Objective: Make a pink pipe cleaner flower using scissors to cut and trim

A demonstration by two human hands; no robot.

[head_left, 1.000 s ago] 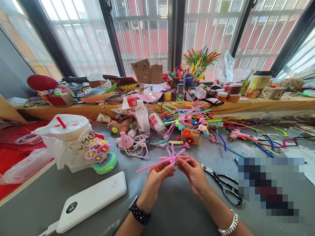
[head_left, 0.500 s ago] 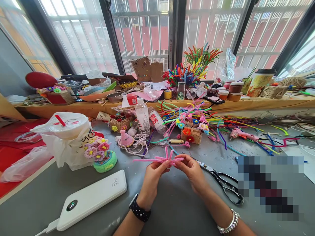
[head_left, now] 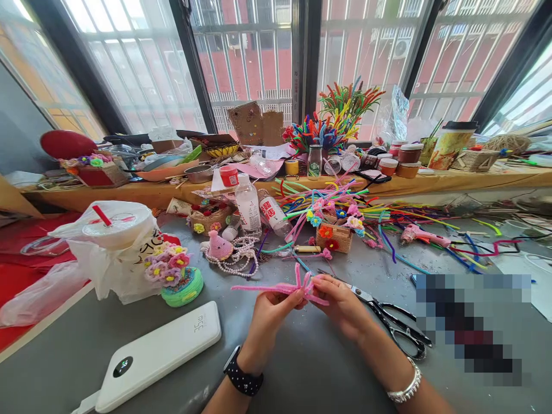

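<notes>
Pink pipe cleaners [head_left: 259,287], bent into several loops and ends, are held above the grey table in front of me. My left hand [head_left: 276,313] pinches them near the middle between thumb and fingers, with a long straight end sticking out to the left. On the other side, the fingers of my right hand [head_left: 338,302] are closed on one of the bent pink pieces at the right. Just beyond my right wrist lie black-handled scissors [head_left: 388,316], their blades partly hidden behind that hand.
A white power bank [head_left: 161,356] lies at the left, near a green pot of crocheted flowers [head_left: 183,284] and a bagged drink cup [head_left: 116,241]. Pearl strings [head_left: 244,259], bottles [head_left: 248,207], a pink glue gun [head_left: 420,234] and loose pipe cleaners [head_left: 388,213] spread along the back.
My right hand has turned slightly and shifted right and down, bending a pink piece. The pink loops beside my left thumb have changed shape. The view has moved a little.
</notes>
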